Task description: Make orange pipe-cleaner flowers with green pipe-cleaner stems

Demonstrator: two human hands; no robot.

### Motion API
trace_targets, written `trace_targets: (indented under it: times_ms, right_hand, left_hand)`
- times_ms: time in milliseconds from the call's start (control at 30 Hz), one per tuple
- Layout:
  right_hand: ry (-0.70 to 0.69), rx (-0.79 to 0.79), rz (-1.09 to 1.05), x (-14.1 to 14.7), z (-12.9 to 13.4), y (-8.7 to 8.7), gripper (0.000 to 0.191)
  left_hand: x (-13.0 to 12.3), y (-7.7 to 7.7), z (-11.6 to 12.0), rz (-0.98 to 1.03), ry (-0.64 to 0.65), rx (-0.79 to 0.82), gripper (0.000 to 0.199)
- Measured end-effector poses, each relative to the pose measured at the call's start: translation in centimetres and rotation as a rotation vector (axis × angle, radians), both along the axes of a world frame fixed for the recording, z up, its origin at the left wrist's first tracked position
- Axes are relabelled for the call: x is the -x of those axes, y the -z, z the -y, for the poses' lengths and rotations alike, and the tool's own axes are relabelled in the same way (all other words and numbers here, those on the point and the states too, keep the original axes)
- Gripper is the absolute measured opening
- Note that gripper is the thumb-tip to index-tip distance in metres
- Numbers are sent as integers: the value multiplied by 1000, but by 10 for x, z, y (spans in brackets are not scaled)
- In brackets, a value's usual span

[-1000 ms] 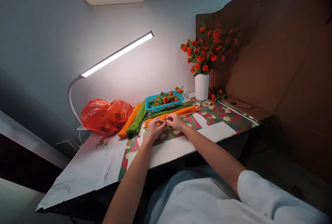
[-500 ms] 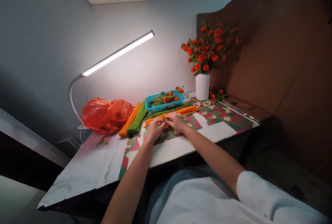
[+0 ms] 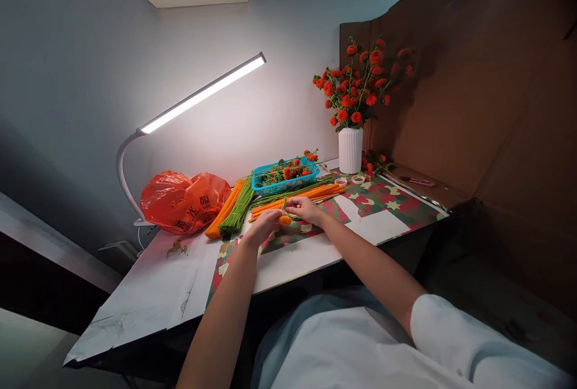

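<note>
A small fuzzy orange flower (image 3: 285, 220) with a short green stem sits between my two hands, above the near part of the table. My left hand (image 3: 265, 224) is closed, its fingertips pinching the flower from the left. From the right, my right hand (image 3: 306, 209) is closed with its fingers at the green stem. The fingertips partly hide where stem and flower meet. Just beyond my hands lie loose orange fuzzy stems (image 3: 311, 195) and green ones. Behind those is a blue basket (image 3: 288, 186) holding several orange flowers with green stems.
Bundles of orange stems (image 3: 223, 213) and green stems (image 3: 238, 210) lie left of the basket, beside a red plastic bag (image 3: 180, 202). A white vase (image 3: 350, 151) of orange flowers stands at the back right, near rolls of tape (image 3: 358, 179). A lit lamp (image 3: 205, 93) reaches over the table.
The orange flower now shows below my fingertips, where only a green piece was visible before. My left hand has moved slightly left and down, and the hands are a little farther apart.
</note>
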State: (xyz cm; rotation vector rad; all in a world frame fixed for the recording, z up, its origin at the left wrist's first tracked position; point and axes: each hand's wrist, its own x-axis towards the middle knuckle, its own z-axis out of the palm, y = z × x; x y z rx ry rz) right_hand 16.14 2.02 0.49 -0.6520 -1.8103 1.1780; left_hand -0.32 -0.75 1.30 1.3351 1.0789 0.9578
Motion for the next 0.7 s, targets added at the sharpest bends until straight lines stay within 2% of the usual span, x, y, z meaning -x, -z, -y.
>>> trace_targets:
  times_ms: [100,200,267,400,500,633,700]
  right_hand:
    - [45,50,30,2,-3,3,18]
    - [210,-47,146,2,-4,5,16]
    - [304,-122,209,2,-3,5,16]
    - [365,-219,310,2,3,0,15]
    - [397,-265,404,3,8,-3,14]
    - [428,-331,491,4,11,-2,12]
    - [431,-353,483,3,11,-1,12]
  left_hand:
    - [-1,1,-2,-29,-98,7,33]
    - [-3,4,-3,-130,-265,-98,48]
    - [-4,6,-3,-200,-314,-215,50]
    - [-5,6,-1,-309,-268,-472,33]
    - [-5,5,-1,-383,-223,-523,21]
    - [-6,6,1,-566,-246,-589,10]
    - [-6,7,1,-585,-261,-635,9]
